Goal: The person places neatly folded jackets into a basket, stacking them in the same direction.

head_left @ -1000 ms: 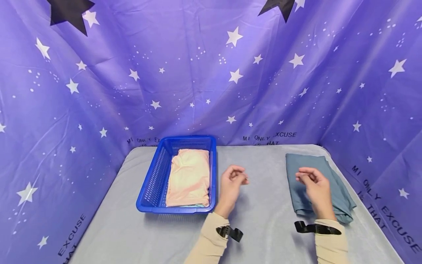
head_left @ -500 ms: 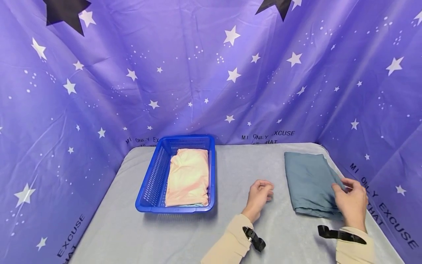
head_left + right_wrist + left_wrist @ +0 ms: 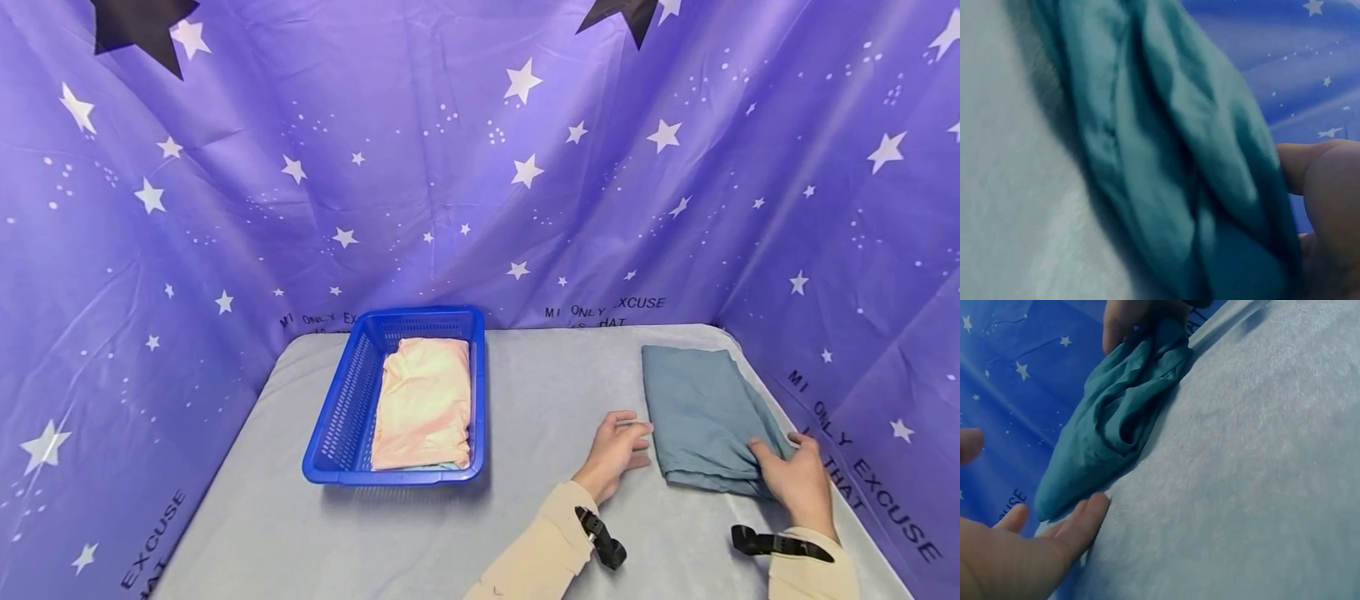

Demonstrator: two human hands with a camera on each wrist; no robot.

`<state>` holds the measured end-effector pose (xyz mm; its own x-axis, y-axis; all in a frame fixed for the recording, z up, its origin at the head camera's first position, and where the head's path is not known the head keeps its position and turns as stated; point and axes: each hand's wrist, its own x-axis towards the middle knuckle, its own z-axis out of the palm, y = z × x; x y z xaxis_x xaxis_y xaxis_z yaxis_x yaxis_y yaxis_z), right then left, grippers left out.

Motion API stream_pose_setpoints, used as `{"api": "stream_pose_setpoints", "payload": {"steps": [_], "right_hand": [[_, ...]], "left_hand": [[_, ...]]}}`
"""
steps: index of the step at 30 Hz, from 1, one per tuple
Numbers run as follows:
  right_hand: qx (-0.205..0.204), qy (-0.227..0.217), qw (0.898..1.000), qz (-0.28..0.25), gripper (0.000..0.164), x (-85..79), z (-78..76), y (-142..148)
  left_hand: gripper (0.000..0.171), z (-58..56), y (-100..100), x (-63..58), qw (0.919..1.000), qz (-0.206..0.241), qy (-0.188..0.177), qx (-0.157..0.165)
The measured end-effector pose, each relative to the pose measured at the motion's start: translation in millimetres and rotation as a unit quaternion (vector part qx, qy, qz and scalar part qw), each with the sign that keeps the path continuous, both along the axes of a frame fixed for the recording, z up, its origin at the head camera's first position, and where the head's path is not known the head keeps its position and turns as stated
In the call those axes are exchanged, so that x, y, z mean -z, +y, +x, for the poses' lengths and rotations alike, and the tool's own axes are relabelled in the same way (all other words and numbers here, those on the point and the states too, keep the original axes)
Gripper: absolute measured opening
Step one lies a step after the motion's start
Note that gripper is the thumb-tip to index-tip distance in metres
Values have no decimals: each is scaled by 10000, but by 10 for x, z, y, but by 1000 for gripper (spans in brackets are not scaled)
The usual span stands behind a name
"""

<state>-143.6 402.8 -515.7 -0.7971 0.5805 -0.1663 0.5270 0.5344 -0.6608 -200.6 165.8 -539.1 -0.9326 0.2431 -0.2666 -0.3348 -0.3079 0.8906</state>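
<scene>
The teal cloth [image 3: 697, 417] is lying in a flat, folded stack at the right of the table [image 3: 555, 375], its near edge showing several loose layers. The right hand [image 3: 801, 479] is pinching its right side towards the near corner, thumb resting on top and fingers wrapping past the edge; how far they are reaching underneath is hidden. The left hand [image 3: 611, 454] is hovering just beside the left edge, fingers apart and slightly bent, holding nothing. In the left wrist view its fingertips are lying close to the cloth's lower edge; whether they are touching, I cannot tell.

The step in hand seems to be taking hold of the cloth from both sides, with the right side secured and the left not yet. The next move probably calls for the left fingers sliding under the left edge and the thumb closing from above, both hands keeping level so that the loose near layers are not slipping out of the fold.

Farther left, well apart from both hands, the blue basket [image 3: 390, 477] is standing on the table, holding a folded pink cloth [image 3: 423, 400]. A purple starred curtain [image 3: 420, 125] is hanging behind and around.
</scene>
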Motion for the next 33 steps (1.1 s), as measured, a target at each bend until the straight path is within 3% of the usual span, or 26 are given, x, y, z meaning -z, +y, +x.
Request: {"api": "stream_pose_setpoints", "payload": {"steps": [6, 10, 16, 24, 28, 33], "right_hand": [[248, -50, 9993, -258, 87, 73, 13, 14], [132, -98, 9996, -236, 86, 99, 5, 47], [-188, -274, 9992, -200, 90, 105, -71, 91], [-334, -463, 9929, -1046, 107, 118, -109, 39], [-631, -322, 9917, -1073, 99, 113, -128, -7], [-828, 260, 9938, -699, 74, 104, -140, -88]], "left_hand": [[46, -33, 84, 53, 9988, 241, -13, 416], [47, -49, 109, 100, 9980, 234, 43, 579], [43, -51, 120, 166, 9989, 107, 140, 445], [37, -18, 120, 193, 9973, -415, 403, 454], [35, -30, 107, 187, 9970, -437, 425, 481], [34, -57, 99, 202, 9959, -516, 489, 562]]}}
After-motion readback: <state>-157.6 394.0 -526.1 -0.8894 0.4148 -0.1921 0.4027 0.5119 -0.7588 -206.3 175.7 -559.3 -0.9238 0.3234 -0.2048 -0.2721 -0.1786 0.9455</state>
